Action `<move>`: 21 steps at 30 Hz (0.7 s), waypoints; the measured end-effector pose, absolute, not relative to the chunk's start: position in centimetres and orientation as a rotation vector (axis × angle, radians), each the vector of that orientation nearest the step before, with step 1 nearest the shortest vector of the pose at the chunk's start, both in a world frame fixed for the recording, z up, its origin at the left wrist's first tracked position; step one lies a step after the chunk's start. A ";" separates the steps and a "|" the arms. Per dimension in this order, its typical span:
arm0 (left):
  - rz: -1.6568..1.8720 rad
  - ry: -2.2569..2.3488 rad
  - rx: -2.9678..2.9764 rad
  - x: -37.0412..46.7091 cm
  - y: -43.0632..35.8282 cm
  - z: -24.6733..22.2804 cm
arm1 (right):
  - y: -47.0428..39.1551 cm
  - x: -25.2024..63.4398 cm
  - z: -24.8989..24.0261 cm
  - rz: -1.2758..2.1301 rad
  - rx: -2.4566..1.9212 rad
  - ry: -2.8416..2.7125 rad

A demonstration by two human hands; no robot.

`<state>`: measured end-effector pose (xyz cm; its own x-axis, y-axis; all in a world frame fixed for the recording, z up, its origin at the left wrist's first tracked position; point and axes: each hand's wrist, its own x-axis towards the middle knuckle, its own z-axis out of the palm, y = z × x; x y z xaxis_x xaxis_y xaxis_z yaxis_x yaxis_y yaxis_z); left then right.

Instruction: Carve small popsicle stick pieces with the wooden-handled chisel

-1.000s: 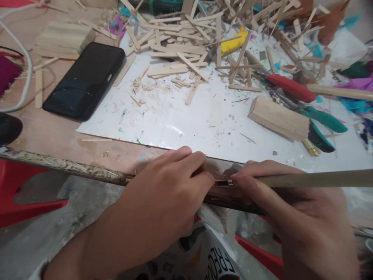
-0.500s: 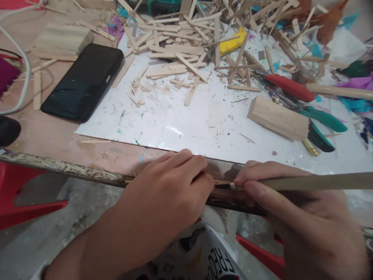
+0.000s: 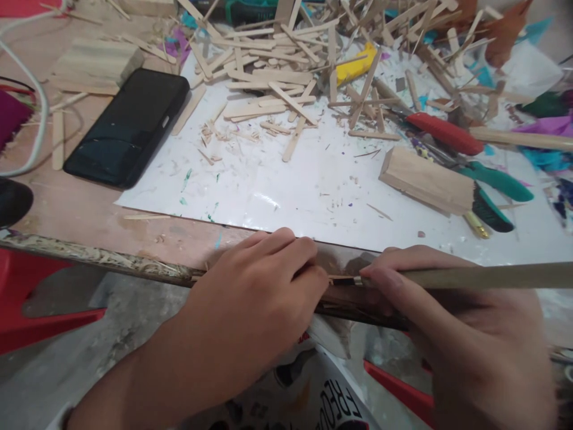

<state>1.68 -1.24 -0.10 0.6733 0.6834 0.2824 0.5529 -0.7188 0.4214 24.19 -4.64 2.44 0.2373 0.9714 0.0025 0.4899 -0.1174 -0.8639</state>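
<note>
My left hand (image 3: 264,286) is closed at the table's front edge, its knuckles up. Its fingers press on a thin wooden stick (image 3: 336,278), of which only a short end shows past the index finger. My right hand (image 3: 452,316) is wrapped round a long wooden-handled knife (image 3: 496,277), thumb and forefinger close to its front end. The knife's short dark tip lies against the stick, just right of my left fingers. The handle reaches out past the right border of the view.
White paper (image 3: 268,179) covers much of the table. A pile of craft sticks (image 3: 277,77) lies at the back. A black phone (image 3: 129,128) is on the left. Right of centre are a wood block (image 3: 427,182), green-handled pliers (image 3: 501,182) and a red-handled tool (image 3: 445,133). A red stool (image 3: 40,310) stands below.
My right hand and the knife have shifted slightly, with the handle a little higher and the dark tip showing more flatly. My left hand stays almost in place.
</note>
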 end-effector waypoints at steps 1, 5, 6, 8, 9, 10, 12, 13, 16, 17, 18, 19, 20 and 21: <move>0.610 0.989 2.579 1.7 -1.2 -0.1 | -4.6 24.2 2.5 0.767 -1.730 -1.391; 0.635 0.991 2.571 1.7 -1.2 -0.1 | -4.6 24.1 2.4 0.737 -1.709 -1.427; 0.640 0.988 2.574 1.7 -1.3 -0.2 | -4.6 24.0 2.4 0.734 -1.699 -1.414; 0.657 0.979 2.586 1.6 -1.3 -0.2 | -4.6 23.7 2.3 0.728 -1.692 -1.386; 0.658 0.980 2.588 1.6 -1.4 -0.2 | -4.6 23.6 2.3 0.730 -1.692 -1.388; 0.661 0.982 2.588 1.6 -1.4 -0.2 | -4.5 23.5 2.2 0.725 -1.694 -1.393; 0.653 0.985 2.584 1.6 -1.4 -0.1 | -4.4 23.5 2.1 0.714 -1.707 -1.414; 0.649 0.988 2.582 1.6 -1.4 -0.1 | -4.4 23.5 2.1 0.709 -1.714 -1.422; 0.643 0.990 2.579 1.7 -1.4 0.0 | -4.6 23.7 2.0 0.691 -1.719 -1.449; 0.643 0.990 2.580 1.8 -1.4 0.0 | -4.7 23.8 2.0 0.688 -1.717 -1.451; 0.647 0.997 2.581 1.8 -1.4 0.0 | -4.8 23.9 2.1 0.681 -1.716 -1.449; 0.653 1.005 2.584 1.8 -1.3 0.0 | -4.9 23.9 2.1 0.677 -1.717 -1.444; 0.655 1.014 2.586 1.8 -1.3 0.0 | -5.0 23.9 2.1 0.675 -1.726 -1.437; 0.658 1.016 2.589 1.8 -1.3 -0.1 | -5.0 23.9 2.1 0.662 -1.724 -1.434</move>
<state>1.84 -1.32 -0.06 0.6482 0.6959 0.3091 0.5671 -0.7121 0.4140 23.88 -5.01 2.10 0.2267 0.9700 0.0876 0.5625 -0.0570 -0.8248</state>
